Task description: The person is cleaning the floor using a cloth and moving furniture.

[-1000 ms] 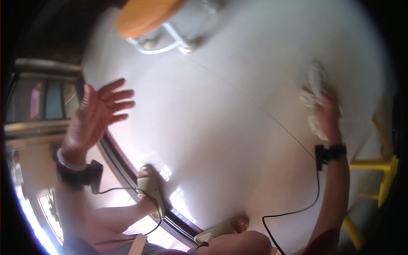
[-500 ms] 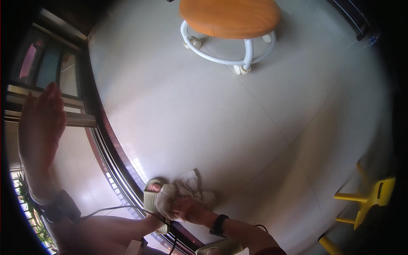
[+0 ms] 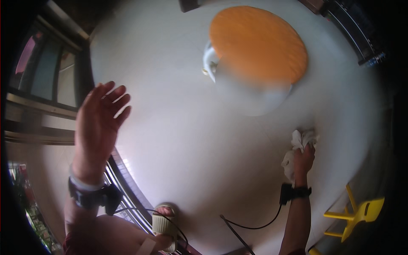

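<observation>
My right hand is closed around a crumpled white cloth and presses it against the pale tiled floor at the right. My left hand is raised at the left with its fingers spread and nothing in it, beside the dark sliding door frame. Both wrists carry a black strapped device with a cable. My sandalled foot stands near the door track at the bottom.
A round orange stool with a white ringed base stands on the floor at the top middle. A small yellow chair sits at the lower right. A dark shelf edge runs along the upper right.
My right hand with the cloth has swept from beside my foot out to the right across the floor. The view has swung, so the stool looks larger and closer. My left hand stays raised.
</observation>
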The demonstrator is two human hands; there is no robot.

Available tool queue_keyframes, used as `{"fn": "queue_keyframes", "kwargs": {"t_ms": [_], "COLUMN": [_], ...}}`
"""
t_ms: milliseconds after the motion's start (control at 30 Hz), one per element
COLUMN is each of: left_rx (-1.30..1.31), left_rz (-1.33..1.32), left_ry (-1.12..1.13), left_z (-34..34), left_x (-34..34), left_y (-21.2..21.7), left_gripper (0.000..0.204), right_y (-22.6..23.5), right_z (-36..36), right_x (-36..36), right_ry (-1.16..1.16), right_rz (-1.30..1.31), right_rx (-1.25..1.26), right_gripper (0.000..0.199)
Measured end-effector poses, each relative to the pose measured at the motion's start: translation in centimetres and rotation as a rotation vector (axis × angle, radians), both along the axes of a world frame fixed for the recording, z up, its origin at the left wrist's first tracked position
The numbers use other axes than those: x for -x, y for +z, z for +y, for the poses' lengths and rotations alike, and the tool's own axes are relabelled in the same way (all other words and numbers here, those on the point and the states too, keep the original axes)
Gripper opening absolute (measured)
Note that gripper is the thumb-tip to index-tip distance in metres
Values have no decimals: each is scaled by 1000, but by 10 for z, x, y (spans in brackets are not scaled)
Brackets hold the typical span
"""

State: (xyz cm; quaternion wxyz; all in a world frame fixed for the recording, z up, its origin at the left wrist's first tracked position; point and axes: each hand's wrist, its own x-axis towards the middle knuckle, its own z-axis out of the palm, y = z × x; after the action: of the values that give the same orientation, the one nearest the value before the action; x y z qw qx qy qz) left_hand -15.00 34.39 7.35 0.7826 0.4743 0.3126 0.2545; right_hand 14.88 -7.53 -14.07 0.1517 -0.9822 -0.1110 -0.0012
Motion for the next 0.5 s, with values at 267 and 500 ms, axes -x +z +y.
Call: {"fn": "queue_keyframes", "kwargs": {"t_ms": [267,500], "left_rx": [-41,281], "left_rz": [124,223], "left_ry": [544,608], "left_z": [59,91], "left_x": [3,22], "left_y": [-36,-90], "left_gripper": [33,37], "right_y": [15,24], "right_z": [183,197], "right_x": [251,227], "right_ry": [1027,855], "right_rz": [59,112], "right_rx": [150,154], "right_gripper": [70,69]}}
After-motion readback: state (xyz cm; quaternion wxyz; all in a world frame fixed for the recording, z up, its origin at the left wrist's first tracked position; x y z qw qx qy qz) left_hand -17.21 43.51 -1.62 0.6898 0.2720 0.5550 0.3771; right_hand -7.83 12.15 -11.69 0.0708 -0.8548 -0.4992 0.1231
